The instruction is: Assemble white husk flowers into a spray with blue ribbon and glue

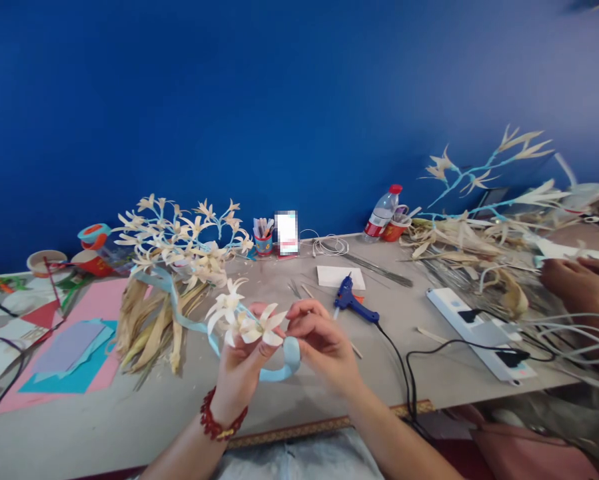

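Observation:
My left hand (246, 363), with a red beaded bracelet at its wrist, is closed around the stem of a cream flower spray (262, 325). Its pale, pointed petals stand out above the fingers. My right hand (324, 340) is pinched beside the flowers, gripping a light blue tape (292, 357). The tape hangs in a loop between both hands and also trails left toward a heap of dried husks (152, 320). The stem itself is mostly hidden by my fingers. Right of my right hand, a blue glue gun (352, 300) rests on a white block (324, 277).
Behind the husks stands a bunch of finished flowers (189, 233). Coloured paper (69, 353) lies at left. A white power strip (479, 333) with black cables lies at right, near a co-worker's hands (574, 283). A bottle (382, 213), a phone (286, 233) and wires (379, 263) are farther back.

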Action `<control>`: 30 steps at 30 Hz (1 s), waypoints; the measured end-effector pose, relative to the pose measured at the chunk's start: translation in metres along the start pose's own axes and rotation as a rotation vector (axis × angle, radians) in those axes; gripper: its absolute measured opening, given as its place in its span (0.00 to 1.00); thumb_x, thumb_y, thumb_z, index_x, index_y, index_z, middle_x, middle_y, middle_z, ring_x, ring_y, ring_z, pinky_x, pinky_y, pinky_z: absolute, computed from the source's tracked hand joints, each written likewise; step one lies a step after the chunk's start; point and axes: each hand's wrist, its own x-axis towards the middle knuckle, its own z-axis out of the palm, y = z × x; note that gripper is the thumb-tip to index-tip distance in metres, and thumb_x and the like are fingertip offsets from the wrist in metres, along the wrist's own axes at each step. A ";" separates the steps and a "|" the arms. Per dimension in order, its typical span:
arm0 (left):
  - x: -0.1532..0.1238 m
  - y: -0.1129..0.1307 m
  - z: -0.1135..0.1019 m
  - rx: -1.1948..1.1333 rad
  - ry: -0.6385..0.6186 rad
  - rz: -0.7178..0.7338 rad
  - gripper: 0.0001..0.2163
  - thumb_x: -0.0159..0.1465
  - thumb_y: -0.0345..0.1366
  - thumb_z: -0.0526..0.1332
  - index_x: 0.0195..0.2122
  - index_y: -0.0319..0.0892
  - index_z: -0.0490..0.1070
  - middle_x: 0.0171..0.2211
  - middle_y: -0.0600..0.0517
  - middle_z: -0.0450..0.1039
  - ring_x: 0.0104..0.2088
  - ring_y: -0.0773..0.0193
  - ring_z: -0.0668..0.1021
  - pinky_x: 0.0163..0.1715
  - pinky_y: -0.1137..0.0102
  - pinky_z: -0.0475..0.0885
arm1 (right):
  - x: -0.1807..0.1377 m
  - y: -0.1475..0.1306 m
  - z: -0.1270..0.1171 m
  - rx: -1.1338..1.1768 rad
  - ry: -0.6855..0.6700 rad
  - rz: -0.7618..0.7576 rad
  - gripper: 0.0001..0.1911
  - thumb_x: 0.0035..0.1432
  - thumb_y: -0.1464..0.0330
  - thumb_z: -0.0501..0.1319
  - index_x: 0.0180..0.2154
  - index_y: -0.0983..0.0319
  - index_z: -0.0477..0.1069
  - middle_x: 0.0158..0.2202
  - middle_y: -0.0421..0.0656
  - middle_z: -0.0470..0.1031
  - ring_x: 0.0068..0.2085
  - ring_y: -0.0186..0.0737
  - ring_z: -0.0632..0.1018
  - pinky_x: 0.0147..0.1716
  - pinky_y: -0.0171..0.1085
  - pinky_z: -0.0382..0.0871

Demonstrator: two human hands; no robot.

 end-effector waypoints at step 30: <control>0.011 0.012 0.004 -0.009 -0.214 0.147 0.12 0.52 0.45 0.69 0.21 0.42 0.75 0.32 0.48 0.69 0.41 0.53 0.73 0.52 0.53 0.65 | 0.006 -0.006 0.005 0.351 -0.085 0.170 0.02 0.51 0.68 0.70 0.31 0.58 0.80 0.34 0.43 0.76 0.37 0.37 0.76 0.39 0.35 0.70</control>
